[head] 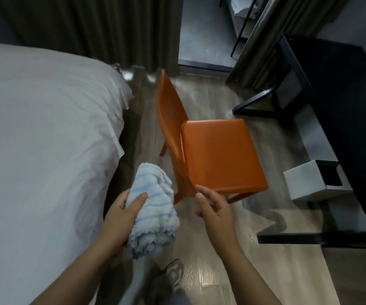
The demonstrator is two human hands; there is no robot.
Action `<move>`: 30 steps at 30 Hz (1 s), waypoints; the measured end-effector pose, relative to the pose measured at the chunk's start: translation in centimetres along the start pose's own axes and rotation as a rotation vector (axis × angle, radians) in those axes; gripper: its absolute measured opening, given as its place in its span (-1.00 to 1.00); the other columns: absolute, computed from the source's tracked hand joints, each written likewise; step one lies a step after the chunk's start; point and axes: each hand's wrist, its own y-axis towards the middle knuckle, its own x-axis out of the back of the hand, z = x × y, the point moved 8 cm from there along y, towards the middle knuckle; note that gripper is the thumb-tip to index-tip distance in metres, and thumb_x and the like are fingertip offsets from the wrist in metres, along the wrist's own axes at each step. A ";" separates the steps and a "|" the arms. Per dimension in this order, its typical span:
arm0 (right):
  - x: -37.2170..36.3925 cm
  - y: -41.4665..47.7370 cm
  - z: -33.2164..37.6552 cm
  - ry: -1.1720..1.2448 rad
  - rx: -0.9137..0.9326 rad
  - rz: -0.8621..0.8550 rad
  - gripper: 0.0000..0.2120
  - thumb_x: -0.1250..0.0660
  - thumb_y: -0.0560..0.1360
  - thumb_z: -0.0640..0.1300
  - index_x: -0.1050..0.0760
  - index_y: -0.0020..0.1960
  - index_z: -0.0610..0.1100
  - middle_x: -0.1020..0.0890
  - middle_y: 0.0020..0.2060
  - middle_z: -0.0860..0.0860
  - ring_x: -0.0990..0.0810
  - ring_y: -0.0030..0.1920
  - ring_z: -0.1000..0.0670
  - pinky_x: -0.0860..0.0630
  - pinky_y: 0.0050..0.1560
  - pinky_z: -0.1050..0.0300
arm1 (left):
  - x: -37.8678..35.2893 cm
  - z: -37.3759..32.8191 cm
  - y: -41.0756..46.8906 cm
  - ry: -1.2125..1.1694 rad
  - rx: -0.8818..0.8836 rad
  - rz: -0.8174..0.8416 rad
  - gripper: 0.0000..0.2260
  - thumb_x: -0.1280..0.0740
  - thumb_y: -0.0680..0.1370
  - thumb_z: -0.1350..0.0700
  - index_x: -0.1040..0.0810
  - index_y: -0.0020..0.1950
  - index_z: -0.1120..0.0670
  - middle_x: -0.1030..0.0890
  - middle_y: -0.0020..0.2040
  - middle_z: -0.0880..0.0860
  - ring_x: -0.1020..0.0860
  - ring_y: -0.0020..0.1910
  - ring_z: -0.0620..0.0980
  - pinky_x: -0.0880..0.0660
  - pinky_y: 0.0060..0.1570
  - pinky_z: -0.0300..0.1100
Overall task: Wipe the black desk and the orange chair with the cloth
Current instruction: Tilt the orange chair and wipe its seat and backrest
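Note:
An orange chair (217, 155) stands on the wooden floor in the middle, its back towards the bed and its seat facing the desk. The black desk (349, 111) runs along the right side. My left hand (122, 216) grips a bunched white cloth with blue stripes (153, 208) just left of the chair's near corner. My right hand (215, 210) hovers with relaxed fingers at the seat's near edge, holding nothing; whether it touches the seat is unclear.
A bed with white sheets (41, 150) fills the left. Dark curtains (102, 29) hang behind. A grey box (316, 183) sits by the desk's black frame. My shoe (173, 274) shows at the bottom on the floor.

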 end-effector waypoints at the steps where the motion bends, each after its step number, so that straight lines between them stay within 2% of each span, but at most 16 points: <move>1: 0.5 -0.1 -1.0 -0.039 0.006 -0.039 -0.80 -0.33 0.57 -0.08 -0.58 0.18 0.07 -0.63 0.01 0.34 -0.62 0.05 0.21 -0.61 0.05 0.10 | 0.9 0.9 0.1 0.005 -0.010 -0.013 -0.54 -0.36 0.37 -0.23 -0.55 0.20 -0.06 -0.70 -0.04 -0.10 -0.67 -0.10 -0.13 -0.55 -0.30 -0.36; 5: 2.0 1.3 -4.5 -0.196 0.051 -0.131 -0.79 -0.31 0.58 -0.07 -0.54 0.20 0.10 -0.63 0.02 0.21 -0.59 -0.01 0.28 -0.60 -0.06 0.26 | 2.8 4.2 1.7 0.037 -0.070 -0.059 -0.68 -0.35 0.49 -0.16 -0.54 0.20 -0.08 -0.68 -0.04 -0.14 -0.64 -0.13 -0.25 -0.50 -0.36 -0.47; 7: 2.4 2.8 -6.3 -0.256 0.080 -0.164 -0.78 -0.31 0.58 -0.07 -0.54 0.21 0.07 -0.62 0.03 0.17 -0.59 -0.03 0.26 -0.54 -0.17 0.36 | 2.8 5.6 3.0 0.069 -0.122 -0.070 -0.72 -0.34 0.51 -0.16 -0.54 0.19 -0.13 -0.67 -0.03 -0.16 -0.64 -0.11 -0.24 -0.50 -0.33 -0.45; 9: 2.5 4.8 -8.2 -0.302 0.127 -0.197 -0.78 -0.32 0.58 -0.07 -0.55 0.22 0.04 -0.62 0.01 0.18 -0.60 -0.03 0.25 -0.50 -0.17 0.38 | 2.2 6.7 4.8 0.080 -0.188 -0.061 -0.74 -0.34 0.50 -0.17 -0.52 0.16 -0.18 -0.66 -0.03 -0.23 -0.64 -0.10 -0.25 -0.51 -0.33 -0.44; 14: 1.5 9.8 -15.3 -0.373 0.258 -0.234 -0.77 -0.31 0.58 -0.07 -0.54 0.24 0.02 -0.60 0.00 0.19 -0.57 0.02 0.23 -0.51 -0.12 0.34 | 0.0 10.6 10.1 0.108 -0.390 -0.054 -0.68 -0.31 0.52 -0.21 -0.48 0.24 -0.18 -0.63 0.06 -0.16 -0.63 -0.03 -0.20 -0.57 -0.11 -0.28; 17: 0.4 12.3 -19.8 -0.409 0.358 -0.257 -0.74 -0.29 0.59 -0.04 -0.51 0.27 0.02 -0.57 0.02 0.22 -0.53 -0.01 0.31 -0.43 -0.18 0.45 | -1.2 12.9 13.0 0.112 -0.546 -0.070 -0.60 -0.29 0.48 -0.27 -0.47 0.26 -0.14 -0.62 0.09 -0.12 -0.61 0.02 -0.13 -0.57 0.01 -0.14; 19: -0.2 13.3 -22.0 -0.402 0.426 -0.272 -0.73 -0.27 0.59 -0.01 -0.50 0.28 0.05 -0.53 0.00 0.31 -0.51 -0.03 0.37 -0.44 -0.24 0.49 | -1.8 14.4 14.2 0.104 -0.637 -0.072 -0.61 -0.31 0.47 -0.26 -0.48 0.24 -0.16 -0.62 0.08 -0.12 -0.61 0.02 -0.14 -0.57 0.04 -0.12; 21: -0.7 13.8 -23.7 -0.372 0.467 -0.280 -0.73 -0.26 0.59 0.00 -0.49 0.28 0.08 -0.52 0.00 0.36 -0.51 -0.02 0.42 -0.45 -0.27 0.52 | -2.0 15.4 15.2 0.094 -0.726 -0.065 -0.71 -0.33 0.51 -0.19 -0.47 0.21 -0.21 -0.62 0.06 -0.14 -0.62 0.00 -0.19 -0.59 0.03 -0.11; 23: -1.5 13.8 -24.9 -0.384 0.504 -0.271 -0.73 -0.26 0.60 -0.01 -0.50 0.29 0.08 -0.52 0.07 0.33 -0.47 0.00 0.49 -0.43 -0.26 0.54 | -1.7 15.9 15.9 0.085 -0.777 -0.065 -0.71 -0.33 0.52 -0.16 -0.46 0.23 -0.20 -0.61 0.10 -0.11 -0.61 0.03 -0.16 -0.60 0.04 -0.04; 25: -1.7 13.4 -25.9 -0.403 0.482 -0.279 -0.71 -0.27 0.60 -0.03 -0.49 0.31 0.06 -0.51 0.19 0.22 -0.44 0.00 0.46 -0.40 -0.23 0.53 | -1.5 15.7 15.9 0.074 -0.799 -0.073 -0.67 -0.33 0.52 -0.16 -0.45 0.26 -0.18 -0.59 0.13 -0.09 -0.61 0.04 -0.15 -0.60 0.04 -0.01; 27: -1.3 12.9 -26.4 -0.388 0.418 -0.304 -0.67 -0.28 0.60 -0.03 -0.47 0.35 0.05 -0.48 0.26 0.16 -0.39 -0.03 0.46 -0.38 -0.29 0.57 | -1.5 14.7 15.1 0.125 -0.852 -0.109 -0.65 -0.33 0.52 -0.16 -0.43 0.28 -0.18 -0.56 0.16 -0.10 -0.58 0.02 -0.21 -0.58 0.04 -0.13; 28: -1.0 12.6 -26.3 -0.395 0.401 -0.322 -0.66 -0.28 0.59 -0.02 -0.46 0.37 0.05 -0.48 0.29 0.14 -0.38 -0.02 0.45 -0.35 -0.31 0.58 | -1.7 14.1 14.6 0.182 -0.876 -0.127 -0.61 -0.33 0.52 -0.16 -0.40 0.33 -0.17 -0.50 0.20 -0.09 -0.53 0.02 -0.25 -0.52 0.04 -0.26; 30: -0.3 12.3 -25.6 -0.417 0.412 -0.361 -0.64 -0.28 0.59 0.01 -0.44 0.38 0.07 -0.47 0.34 0.13 -0.39 0.11 0.34 -0.29 -0.19 0.53 | -2.5 12.2 13.9 0.282 -0.941 -0.155 -0.51 -0.33 0.51 -0.17 -0.32 0.42 -0.17 -0.39 0.25 -0.06 -0.41 0.02 -0.32 -0.31 -0.02 -0.48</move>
